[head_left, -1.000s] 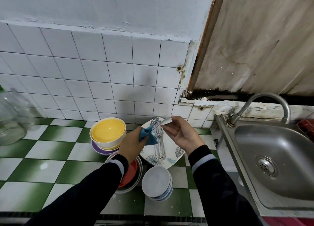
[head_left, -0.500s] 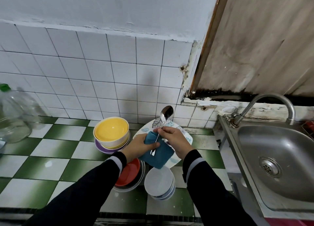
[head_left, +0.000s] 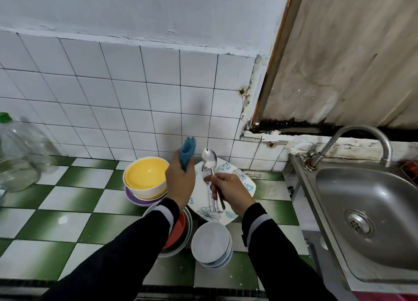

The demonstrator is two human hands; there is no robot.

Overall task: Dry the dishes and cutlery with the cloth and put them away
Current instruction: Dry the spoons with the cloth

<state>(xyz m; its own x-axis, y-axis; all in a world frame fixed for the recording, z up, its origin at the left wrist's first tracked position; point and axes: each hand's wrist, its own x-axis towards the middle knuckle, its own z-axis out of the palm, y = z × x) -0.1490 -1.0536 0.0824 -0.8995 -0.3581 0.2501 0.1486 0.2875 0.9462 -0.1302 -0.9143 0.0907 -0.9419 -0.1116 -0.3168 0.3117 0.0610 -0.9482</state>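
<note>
My left hand (head_left: 181, 183) grips a blue cloth (head_left: 187, 151), bunched and sticking up out of the fist. A little to its right, my right hand (head_left: 228, 188) holds a steel spoon (head_left: 209, 157) by the handle, bowl upward, apart from the cloth. Both hands hover over a square leaf-patterned plate (head_left: 245, 182) that carries more cutlery (head_left: 212, 201). A yellow bowl (head_left: 144, 175) sits stacked on a purple one (head_left: 135, 199) at the left. Below are a red bowl (head_left: 178, 229) in stacked dishes and a pile of white bowls (head_left: 211, 242).
The counter (head_left: 63, 212) is tiled green and white, with a tiled wall behind. A steel sink (head_left: 371, 212) with a curved tap (head_left: 362, 138) lies at the right. A clear plastic jug (head_left: 15, 153) stands far left.
My left hand has pulled the cloth off the spoon's handle and lifted it up to the left. The right hand still holds the spoon upright over the plate.
</note>
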